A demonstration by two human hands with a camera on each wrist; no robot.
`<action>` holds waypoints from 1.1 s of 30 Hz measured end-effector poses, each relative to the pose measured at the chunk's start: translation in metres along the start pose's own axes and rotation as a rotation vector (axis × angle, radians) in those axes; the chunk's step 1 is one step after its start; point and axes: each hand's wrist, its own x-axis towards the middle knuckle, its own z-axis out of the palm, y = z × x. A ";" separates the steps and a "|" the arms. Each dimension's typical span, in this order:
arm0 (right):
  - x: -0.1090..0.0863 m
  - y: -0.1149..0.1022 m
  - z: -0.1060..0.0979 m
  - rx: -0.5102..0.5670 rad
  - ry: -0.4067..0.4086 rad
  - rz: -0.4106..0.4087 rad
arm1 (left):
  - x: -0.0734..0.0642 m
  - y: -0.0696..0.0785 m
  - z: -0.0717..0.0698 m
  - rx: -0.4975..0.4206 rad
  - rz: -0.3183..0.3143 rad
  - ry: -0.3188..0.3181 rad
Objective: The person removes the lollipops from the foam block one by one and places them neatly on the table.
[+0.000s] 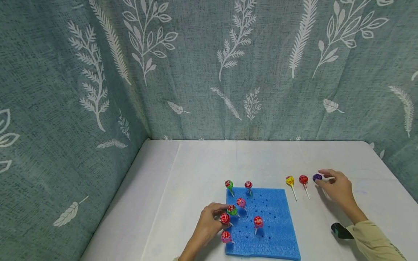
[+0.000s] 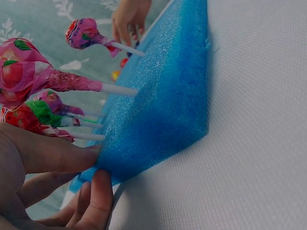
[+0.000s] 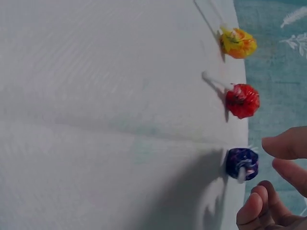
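Note:
My left hand (image 1: 209, 221) grips the left edge of a blue foam block (image 1: 275, 239), thumb on its top face and fingers against the side in the left wrist view. Several wrapped lollipops stand in the block by their sticks; a red one (image 1: 225, 218) and a green-and-red one (image 1: 232, 209) are right beside this hand. A pink lollipop (image 2: 24, 72) stands at the near corner. My right hand (image 1: 337, 188) reaches to a dark purple lollipop (image 3: 242, 164) on the table, thumb and fingers spread beside its head.
A yellow lollipop (image 1: 290, 181) and a red lollipop (image 1: 303, 179) lie in a row left of the purple one on the white table (image 1: 196, 163). Small holes dot the foam. A dark object (image 1: 341, 231) lies by the right sleeve. A leaf-patterned curtain (image 1: 196, 72) hangs behind.

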 end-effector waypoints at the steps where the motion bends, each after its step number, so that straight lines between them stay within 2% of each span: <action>1: 0.001 0.001 0.001 0.002 0.006 -0.004 | -0.001 0.000 0.000 0.007 0.004 0.003; 7: 0.013 0.031 0.017 -0.037 0.054 -0.043 | -0.001 -0.001 0.000 0.034 0.023 0.017; 10: 0.016 0.041 0.022 -0.016 0.049 -0.070 | -0.001 -0.002 0.001 0.042 0.019 0.020; 18: 0.010 0.043 0.027 0.029 0.062 -0.126 | -0.001 -0.002 0.000 0.053 -0.004 0.025; 28: 0.004 0.039 0.034 0.106 0.120 -0.303 | -0.001 -0.001 0.000 0.051 -0.002 0.026; 33: 0.003 0.031 0.039 0.123 0.116 -0.317 | -0.001 0.000 0.001 0.047 -0.015 0.022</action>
